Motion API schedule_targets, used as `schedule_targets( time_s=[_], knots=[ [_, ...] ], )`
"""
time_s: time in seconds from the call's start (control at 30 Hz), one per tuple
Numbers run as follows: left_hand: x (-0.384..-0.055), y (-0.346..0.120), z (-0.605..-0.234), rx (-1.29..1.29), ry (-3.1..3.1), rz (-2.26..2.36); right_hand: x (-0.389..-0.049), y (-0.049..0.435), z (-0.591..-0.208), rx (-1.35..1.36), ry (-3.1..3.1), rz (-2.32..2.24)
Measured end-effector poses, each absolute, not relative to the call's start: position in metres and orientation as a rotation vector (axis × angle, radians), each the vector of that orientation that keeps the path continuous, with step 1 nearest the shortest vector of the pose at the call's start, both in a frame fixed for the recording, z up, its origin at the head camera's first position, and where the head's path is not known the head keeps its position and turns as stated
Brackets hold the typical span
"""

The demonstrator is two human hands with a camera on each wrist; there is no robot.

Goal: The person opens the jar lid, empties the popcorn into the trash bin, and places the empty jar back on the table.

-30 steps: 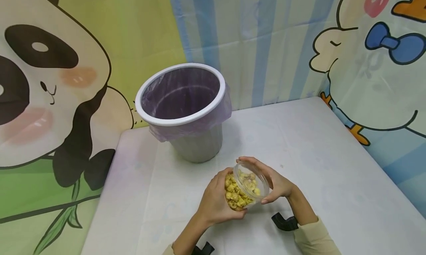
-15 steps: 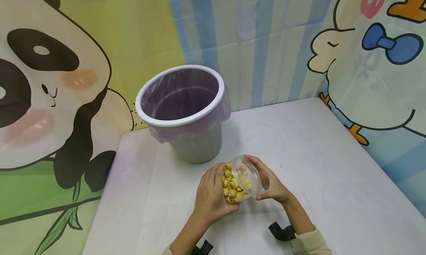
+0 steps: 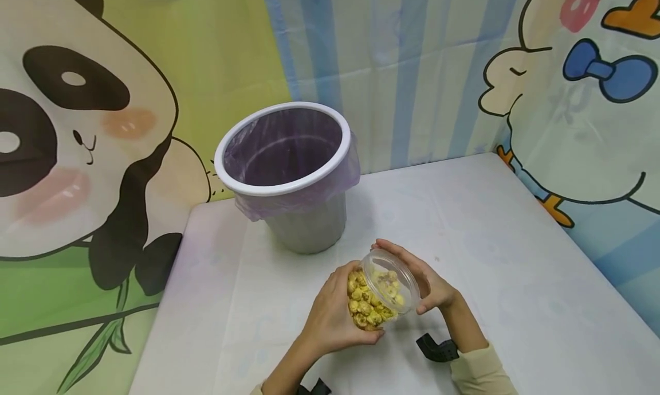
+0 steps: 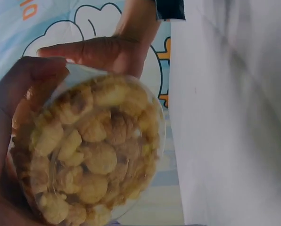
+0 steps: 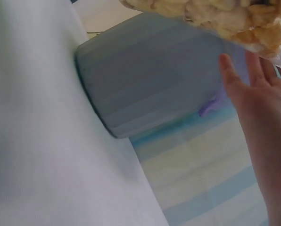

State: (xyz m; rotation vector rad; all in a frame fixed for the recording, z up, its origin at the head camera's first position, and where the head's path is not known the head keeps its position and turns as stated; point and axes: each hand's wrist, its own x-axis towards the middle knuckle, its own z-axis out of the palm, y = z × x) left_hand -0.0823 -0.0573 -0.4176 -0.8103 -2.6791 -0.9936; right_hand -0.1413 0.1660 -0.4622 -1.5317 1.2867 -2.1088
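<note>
A clear round tub of yellow popcorn [image 3: 367, 304] is tilted above the table. My left hand [image 3: 330, 315] grips it round its side, with the thumb underneath in the head view. The tub's bottom, packed with popcorn [image 4: 93, 155], faces the left wrist camera. Its clear round lid end [image 3: 394, 283] points up and right. Around that end my right hand [image 3: 428, 280] is spread, fingertips right at the upper rim and thumb just off the lower right edge. In the right wrist view, the right thumb [image 5: 230, 77] stands away from the tub.
A grey bin [image 3: 309, 229] with a white rim and a purple liner bag [image 3: 330, 183] stands on the white-covered table [image 3: 495, 257], behind and left of the hands. Cartoon-printed curtains [image 3: 371, 68] hang along the table's back and sides.
The tub swung slightly left and then back right, its lid end turning toward the camera. The right thumb has moved away from the lid's edge. The left hand keeps its grip.
</note>
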Motion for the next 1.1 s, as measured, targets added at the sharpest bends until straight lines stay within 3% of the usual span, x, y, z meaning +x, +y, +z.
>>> schedule_targets(
  time_s=[0.4, 0.8, 1.1],
  knots=[
    [-0.093, -0.057, -0.424, -0.719, -2.500, -0.595, -0.136, 0.162, -0.466, -1.237, 1.591, -2.186],
    [-0.087, -0.059, -0.419, -0.769, -2.628, -0.776, -0.149, 0.167, -0.460, -1.567, 1.431, -2.038],
    [-0.095, -0.062, -0.419, -0.727, -2.573, -0.652, -0.137, 0.163, -0.468, -1.271, 1.547, -2.159]
  ],
)
